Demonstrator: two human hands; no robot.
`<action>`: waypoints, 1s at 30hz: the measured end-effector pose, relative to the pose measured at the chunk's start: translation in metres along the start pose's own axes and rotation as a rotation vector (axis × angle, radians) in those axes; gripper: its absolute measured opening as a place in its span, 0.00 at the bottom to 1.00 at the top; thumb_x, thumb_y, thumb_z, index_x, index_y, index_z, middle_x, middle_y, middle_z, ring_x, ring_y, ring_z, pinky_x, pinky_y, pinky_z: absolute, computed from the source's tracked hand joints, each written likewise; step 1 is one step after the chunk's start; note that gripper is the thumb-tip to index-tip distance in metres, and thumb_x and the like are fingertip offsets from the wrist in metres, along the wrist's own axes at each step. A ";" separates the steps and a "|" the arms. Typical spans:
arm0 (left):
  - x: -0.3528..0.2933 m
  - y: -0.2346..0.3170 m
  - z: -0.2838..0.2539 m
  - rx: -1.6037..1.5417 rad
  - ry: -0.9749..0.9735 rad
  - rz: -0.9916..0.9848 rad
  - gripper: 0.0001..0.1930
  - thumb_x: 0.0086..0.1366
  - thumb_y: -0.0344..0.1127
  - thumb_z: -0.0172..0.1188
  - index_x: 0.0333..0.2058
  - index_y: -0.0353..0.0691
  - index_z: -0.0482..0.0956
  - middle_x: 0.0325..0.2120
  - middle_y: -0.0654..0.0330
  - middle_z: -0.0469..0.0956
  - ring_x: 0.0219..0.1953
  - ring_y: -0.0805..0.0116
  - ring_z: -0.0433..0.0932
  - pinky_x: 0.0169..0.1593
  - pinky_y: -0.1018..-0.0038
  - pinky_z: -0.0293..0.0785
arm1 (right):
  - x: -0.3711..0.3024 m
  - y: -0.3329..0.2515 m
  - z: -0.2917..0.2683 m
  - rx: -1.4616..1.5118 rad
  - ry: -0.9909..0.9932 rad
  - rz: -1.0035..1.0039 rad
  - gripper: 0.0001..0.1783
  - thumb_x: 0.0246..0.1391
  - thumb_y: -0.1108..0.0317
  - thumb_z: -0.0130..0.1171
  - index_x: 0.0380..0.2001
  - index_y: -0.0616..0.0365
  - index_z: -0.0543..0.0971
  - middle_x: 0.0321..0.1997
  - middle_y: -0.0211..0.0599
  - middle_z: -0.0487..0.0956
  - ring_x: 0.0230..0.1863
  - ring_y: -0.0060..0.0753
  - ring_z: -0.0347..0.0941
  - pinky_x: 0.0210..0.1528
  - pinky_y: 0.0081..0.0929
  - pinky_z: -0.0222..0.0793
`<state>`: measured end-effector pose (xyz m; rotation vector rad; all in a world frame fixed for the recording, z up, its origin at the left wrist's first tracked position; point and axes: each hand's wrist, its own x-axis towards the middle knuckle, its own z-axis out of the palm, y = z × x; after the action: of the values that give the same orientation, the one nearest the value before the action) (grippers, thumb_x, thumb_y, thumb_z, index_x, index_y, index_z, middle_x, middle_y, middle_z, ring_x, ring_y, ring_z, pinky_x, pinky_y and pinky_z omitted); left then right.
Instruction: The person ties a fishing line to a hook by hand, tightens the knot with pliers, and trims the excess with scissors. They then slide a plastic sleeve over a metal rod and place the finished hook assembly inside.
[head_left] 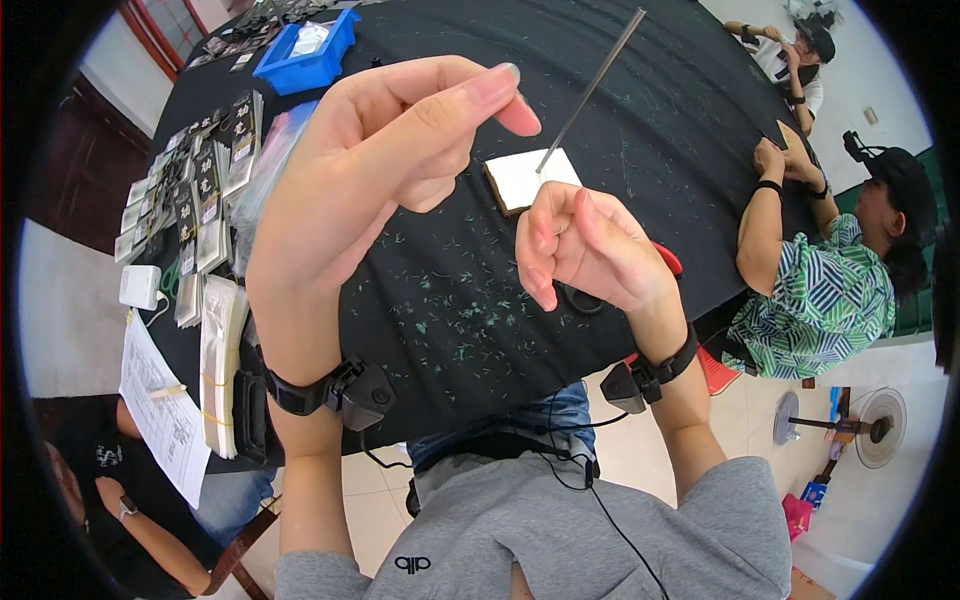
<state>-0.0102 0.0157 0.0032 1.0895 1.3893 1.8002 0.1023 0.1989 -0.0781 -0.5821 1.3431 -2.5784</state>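
Observation:
My left hand (400, 150) is raised over the black-covered table, thumb and forefinger pressed together. Whatever lies in that pinch, if anything, is too fine to make out. Lower and to the right, my right hand (595, 240) has its fingers curled and seems to grip the lower end of a thin grey stick (590, 92). The stick slants up and away to the right; the exact grip is hidden by the fingers. Behind it lies a white-topped block (525, 172) with a brown edge. A red object (668, 260) and a dark loop (582, 302) show partly beside my right hand.
Small greenish scraps (460, 320) litter the black cloth (600, 350). At left are stacked packets (205, 200), a white adapter (143, 286), paper sheets (160, 410) and a blue bin (310, 50). Other people sit at the right (820, 290), far right and lower left.

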 end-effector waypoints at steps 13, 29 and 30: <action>-0.004 0.007 -0.008 -0.008 0.017 0.008 0.12 0.71 0.37 0.45 0.36 0.34 0.71 0.12 0.78 0.50 0.12 0.90 0.46 0.18 0.85 0.42 | 0.000 0.000 0.006 -0.049 0.132 -0.032 0.19 0.66 0.62 0.43 0.47 0.69 0.72 0.32 0.47 0.79 0.30 0.32 0.77 0.36 0.27 0.73; -0.003 0.006 -0.014 0.014 0.053 0.041 0.12 0.71 0.36 0.45 0.38 0.33 0.72 0.13 0.77 0.49 0.13 0.90 0.46 0.19 0.85 0.42 | -0.003 0.002 0.020 -0.256 0.422 -0.084 0.15 0.60 0.69 0.52 0.46 0.69 0.76 0.40 0.53 0.81 0.36 0.40 0.82 0.27 0.20 0.76; -0.003 0.005 -0.014 0.014 0.061 0.049 0.12 0.71 0.36 0.45 0.38 0.33 0.73 0.13 0.77 0.49 0.14 0.90 0.46 0.19 0.85 0.42 | -0.003 0.004 0.020 -0.214 0.439 -0.148 0.16 0.60 0.69 0.52 0.48 0.68 0.75 0.40 0.53 0.81 0.36 0.39 0.81 0.28 0.20 0.76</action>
<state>-0.0213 0.0053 0.0058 1.0934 1.4241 1.8756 0.1135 0.1834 -0.0719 -0.1461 1.7860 -2.8132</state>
